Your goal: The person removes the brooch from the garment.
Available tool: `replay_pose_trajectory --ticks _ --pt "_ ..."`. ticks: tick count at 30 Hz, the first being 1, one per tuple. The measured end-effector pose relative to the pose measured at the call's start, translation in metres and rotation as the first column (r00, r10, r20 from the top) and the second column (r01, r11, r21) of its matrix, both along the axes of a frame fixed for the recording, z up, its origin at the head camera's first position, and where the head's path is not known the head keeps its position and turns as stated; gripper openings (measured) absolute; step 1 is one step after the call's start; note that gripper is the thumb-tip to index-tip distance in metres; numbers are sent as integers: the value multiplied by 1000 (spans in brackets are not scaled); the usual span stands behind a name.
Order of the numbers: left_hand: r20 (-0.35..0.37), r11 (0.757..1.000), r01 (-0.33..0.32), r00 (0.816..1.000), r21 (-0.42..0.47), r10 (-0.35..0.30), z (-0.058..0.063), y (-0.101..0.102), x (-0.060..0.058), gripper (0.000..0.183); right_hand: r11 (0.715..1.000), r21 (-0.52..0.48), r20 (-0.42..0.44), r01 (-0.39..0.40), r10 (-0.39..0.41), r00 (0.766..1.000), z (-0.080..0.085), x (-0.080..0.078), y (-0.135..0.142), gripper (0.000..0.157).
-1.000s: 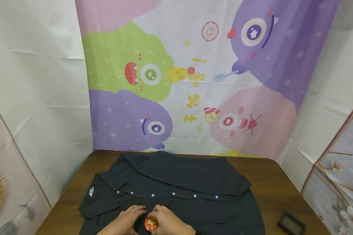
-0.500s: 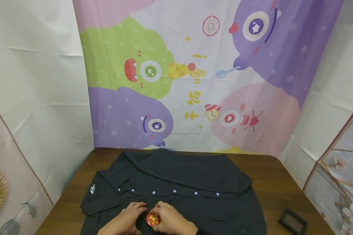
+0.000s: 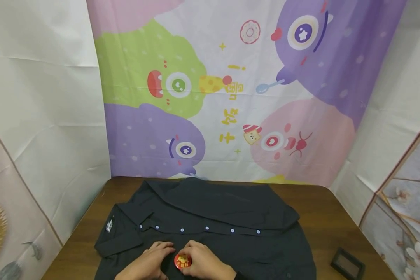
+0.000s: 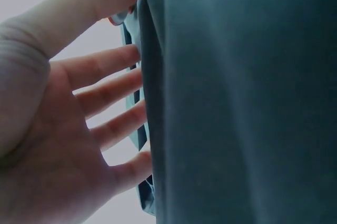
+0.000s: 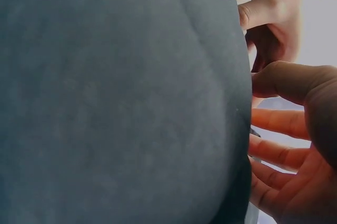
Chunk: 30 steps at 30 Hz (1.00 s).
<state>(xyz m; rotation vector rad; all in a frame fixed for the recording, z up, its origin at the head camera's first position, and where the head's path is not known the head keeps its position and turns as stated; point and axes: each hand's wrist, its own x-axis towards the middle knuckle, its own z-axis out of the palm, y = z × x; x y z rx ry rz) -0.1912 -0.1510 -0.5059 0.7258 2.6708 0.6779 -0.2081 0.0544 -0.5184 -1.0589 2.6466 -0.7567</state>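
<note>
A black shirt (image 3: 231, 210) with a row of pale buttons lies spread on the table, its collar at the left. On its near half is a round red and gold pin badge (image 3: 182, 261). The right hand (image 3: 206, 262) pinches the badge's right side between thumb and fingers. Just left of the badge, the left hand (image 3: 148, 261) rests on the cloth, fingertips pressing it. In the left wrist view, the left hand's spread fingers (image 4: 108, 92) touch the fabric. The right wrist view has dark cloth over most of it, with the right hand (image 5: 295, 145) at the edge.
The brown wooden table (image 3: 330, 217) shows around the shirt. At its right side lies a small black rectangular frame (image 3: 348, 263). A printed cartoon curtain (image 3: 227, 163) hangs behind the table's far edge, with pale sheets at both sides.
The badge and right hand have shifted slightly right and away from the body in the first half second. Since then both hands have stayed nearly still. The head view has tilted a little.
</note>
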Motion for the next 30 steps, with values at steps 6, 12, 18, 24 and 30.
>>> replay_pose_trajectory --ticks 6,12,18,24,30 --pt "-41 1000 1 999 7 0 1 -1 2 64 999 -31 5 7 -7 1000 -1 0 0 34" --pt "-54 1000 -7 999 7 7 -1 -2 2 61 998 -53 5 16 -15 1000 0 1 1 33" --pt "-35 999 -30 999 21 31 -5 -2 -1 58 996 -91 -2 25 -26 1000 -1 2 1 33" --pt "-41 998 -32 999 48 34 -5 -2 0 57 993 -111 25 38 -35 999 1 2 1 32" --pt "-35 996 -54 998 64 56 -7 -2 -1 55 991 -128 7 34 -34 999 -1 2 2 32"
